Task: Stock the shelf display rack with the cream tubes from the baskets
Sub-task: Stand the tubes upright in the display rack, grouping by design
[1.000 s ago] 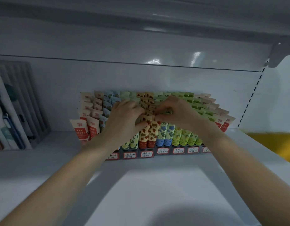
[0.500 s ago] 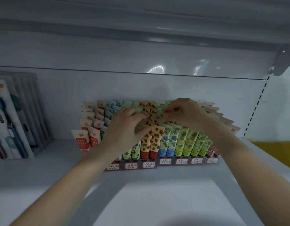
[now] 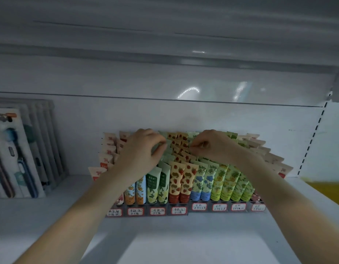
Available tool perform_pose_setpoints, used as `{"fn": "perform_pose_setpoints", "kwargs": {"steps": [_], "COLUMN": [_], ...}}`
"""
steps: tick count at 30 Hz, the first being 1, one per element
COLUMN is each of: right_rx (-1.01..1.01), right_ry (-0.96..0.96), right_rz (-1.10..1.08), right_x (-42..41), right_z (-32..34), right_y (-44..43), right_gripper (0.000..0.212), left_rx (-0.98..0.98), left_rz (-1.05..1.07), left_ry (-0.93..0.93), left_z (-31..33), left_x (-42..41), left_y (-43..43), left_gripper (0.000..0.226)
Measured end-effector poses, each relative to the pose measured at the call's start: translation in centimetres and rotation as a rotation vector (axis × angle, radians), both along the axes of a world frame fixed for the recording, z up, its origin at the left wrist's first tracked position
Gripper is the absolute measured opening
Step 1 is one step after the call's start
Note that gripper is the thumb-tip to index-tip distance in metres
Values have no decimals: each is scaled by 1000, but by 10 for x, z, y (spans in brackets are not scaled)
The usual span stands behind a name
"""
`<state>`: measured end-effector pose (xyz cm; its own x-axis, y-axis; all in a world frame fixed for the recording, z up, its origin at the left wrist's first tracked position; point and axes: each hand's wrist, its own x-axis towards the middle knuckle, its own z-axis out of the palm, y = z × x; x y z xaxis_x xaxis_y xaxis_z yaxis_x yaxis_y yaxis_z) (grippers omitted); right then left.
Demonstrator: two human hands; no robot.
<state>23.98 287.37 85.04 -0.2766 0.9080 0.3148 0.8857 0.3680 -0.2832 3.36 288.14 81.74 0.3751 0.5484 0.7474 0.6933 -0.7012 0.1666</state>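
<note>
Head view: pinching the flat crimped ends of back-row cream tubes [image 3: 178, 139] with left hand [image 3: 143, 155] and right hand [image 3: 212, 147], fingers curled, probably aligning them in their lanes. Standing upright in the display rack [image 3: 157, 211] on the shelf [image 3: 164, 241], soft, glossy and fruit-printed.

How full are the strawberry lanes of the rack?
Full: strawberry tubes stand packed row behind row, from front to back of the rack.
</note>
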Motion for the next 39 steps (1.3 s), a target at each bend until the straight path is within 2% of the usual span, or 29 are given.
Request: {"fn": "perform_pose_setpoints", "kwargs": {"steps": [2,10,15,22,31,39], "right_rx": [-1,202,239,246,253,224], "right_ry": [-30,262,336,350,357,309], "right_rz": [9,-87,-184,-301,-322,-261], "right_x": [-1,22,40,69,90,128], "right_z": [-1,12,13,0,-9,1], "right_y": [2,-5,-23,-61,-78,-68], "right_gripper": [21,12,12,8,6,7], "left_rx": [-8,-5,32,34,10,23], "left_rz": [-27,-51,-152,-256,-215,-156], "left_ry": [30,14,-11,41,33,-4], "left_z": [-1,4,8,-1,-8,-7], "left_x": [4,7,17,24,29,75], "left_y": [1,2,-6,-16,-17,-19], "left_gripper": [17,26,13,9,13,12]}}
